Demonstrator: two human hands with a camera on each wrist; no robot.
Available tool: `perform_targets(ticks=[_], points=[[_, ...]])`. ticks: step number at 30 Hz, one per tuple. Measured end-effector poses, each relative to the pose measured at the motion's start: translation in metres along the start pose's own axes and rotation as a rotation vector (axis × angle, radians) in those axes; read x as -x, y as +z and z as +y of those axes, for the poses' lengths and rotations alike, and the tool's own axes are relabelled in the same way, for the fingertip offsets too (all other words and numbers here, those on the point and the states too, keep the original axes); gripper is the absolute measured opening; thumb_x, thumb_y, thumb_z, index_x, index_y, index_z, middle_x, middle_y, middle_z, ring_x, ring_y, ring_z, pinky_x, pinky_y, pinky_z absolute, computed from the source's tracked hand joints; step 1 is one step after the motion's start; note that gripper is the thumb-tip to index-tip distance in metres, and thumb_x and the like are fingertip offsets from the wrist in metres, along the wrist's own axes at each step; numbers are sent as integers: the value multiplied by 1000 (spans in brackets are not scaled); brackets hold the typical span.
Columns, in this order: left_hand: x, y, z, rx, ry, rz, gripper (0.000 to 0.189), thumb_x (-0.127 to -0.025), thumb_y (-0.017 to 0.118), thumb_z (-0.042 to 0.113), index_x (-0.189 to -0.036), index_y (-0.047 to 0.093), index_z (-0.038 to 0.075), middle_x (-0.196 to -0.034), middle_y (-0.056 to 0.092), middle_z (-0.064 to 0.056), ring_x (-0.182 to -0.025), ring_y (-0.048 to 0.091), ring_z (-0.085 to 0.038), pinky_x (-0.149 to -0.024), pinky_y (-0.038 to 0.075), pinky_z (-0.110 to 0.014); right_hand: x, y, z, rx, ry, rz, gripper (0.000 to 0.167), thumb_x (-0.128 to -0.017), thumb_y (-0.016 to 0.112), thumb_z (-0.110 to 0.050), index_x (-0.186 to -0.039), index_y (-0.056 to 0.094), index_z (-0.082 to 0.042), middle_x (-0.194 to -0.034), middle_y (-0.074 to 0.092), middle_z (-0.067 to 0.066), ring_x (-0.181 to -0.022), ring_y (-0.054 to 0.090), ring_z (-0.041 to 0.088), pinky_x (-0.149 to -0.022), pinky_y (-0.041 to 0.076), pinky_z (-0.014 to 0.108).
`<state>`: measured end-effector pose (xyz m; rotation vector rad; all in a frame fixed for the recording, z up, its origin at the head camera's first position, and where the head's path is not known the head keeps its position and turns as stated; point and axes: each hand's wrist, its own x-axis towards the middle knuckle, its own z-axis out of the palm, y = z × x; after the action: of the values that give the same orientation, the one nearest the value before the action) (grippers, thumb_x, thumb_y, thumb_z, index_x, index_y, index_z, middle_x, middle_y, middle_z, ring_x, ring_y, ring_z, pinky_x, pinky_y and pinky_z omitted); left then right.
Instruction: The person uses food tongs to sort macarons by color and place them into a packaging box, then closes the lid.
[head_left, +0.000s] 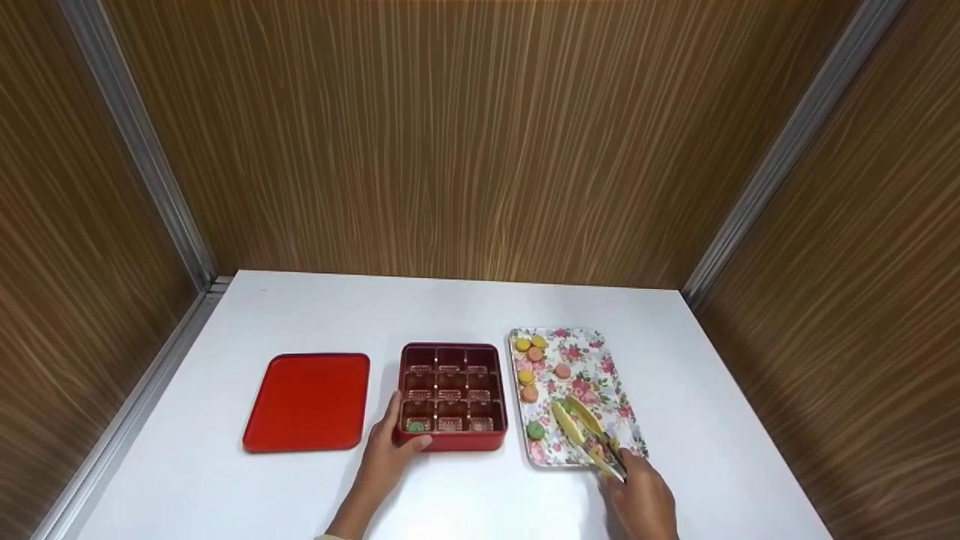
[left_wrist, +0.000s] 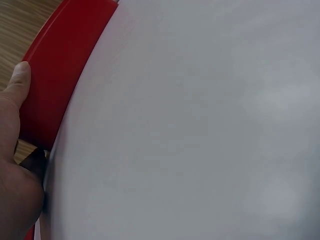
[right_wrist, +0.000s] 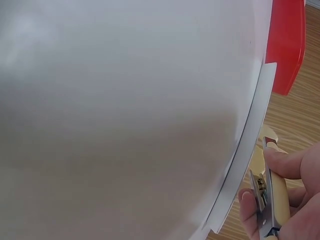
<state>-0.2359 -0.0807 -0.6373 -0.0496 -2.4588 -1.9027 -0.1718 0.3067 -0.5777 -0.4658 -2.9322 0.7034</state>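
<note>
My left hand point(head_left: 386, 454) holds the near left corner of a red box point(head_left: 469, 441), thumb along its front wall and fingers at its side. The box has a divided insert, and a green macaron point(head_left: 415, 427) lies in its near left compartment. In my right hand point(head_left: 645, 496) is a pair of tongs point(head_left: 570, 426) with pale yellow tips, gripped by the handles. Its tips reach over the floral tray point(head_left: 621, 401), at either side of a second green macaron point(head_left: 567, 405). Another green macaron point(head_left: 535, 430) sits left of the tongs. The right wrist view shows thumb and fingers around the tong handle point(right_wrist: 280, 197).
Yellow macarons point(head_left: 526, 377) and pink-orange macarons point(head_left: 562, 371) lie mostly along the tray's left side. A flat red lid point(head_left: 307, 401) rests on the white table point(head_left: 442, 307) left of the box. Wood-patterned panels point(head_left: 450, 150) close in the table behind and at both sides.
</note>
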Motion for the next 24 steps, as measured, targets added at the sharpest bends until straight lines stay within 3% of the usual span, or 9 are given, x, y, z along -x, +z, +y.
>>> perform_targets(ticks=[9, 18, 24], points=[[0, 0, 0, 46, 52, -13, 103, -84, 81, 37, -163, 18, 17, -160, 35, -22, -149, 29, -43, -122, 19, -60, 1, 0, 2, -5, -22, 8, 55, -86, 77, -8, -133, 57, 12, -127, 64, 30, -121, 59, 47, -100, 47, 59], [1, 0, 0, 10, 19, 0, 101, -84, 80, 42, -163, 19, 22, -162, 31, -23, -149, 26, -45, -120, 19, -64, 2, -2, 3, -1, -48, 21, 54, -86, 77, -9, -132, 57, 11, -126, 63, 32, -120, 59, 49, -99, 47, 60], [2, -1, 1, 12, 17, 1, 101, -84, 79, 42, -163, 19, 22, -160, 32, -24, -148, 28, -45, -120, 21, -63, 2, -8, -3, -15, -125, 49, 54, -85, 78, -9, -131, 58, 11, -121, 65, 32, -114, 62, 49, -94, 49, 60]])
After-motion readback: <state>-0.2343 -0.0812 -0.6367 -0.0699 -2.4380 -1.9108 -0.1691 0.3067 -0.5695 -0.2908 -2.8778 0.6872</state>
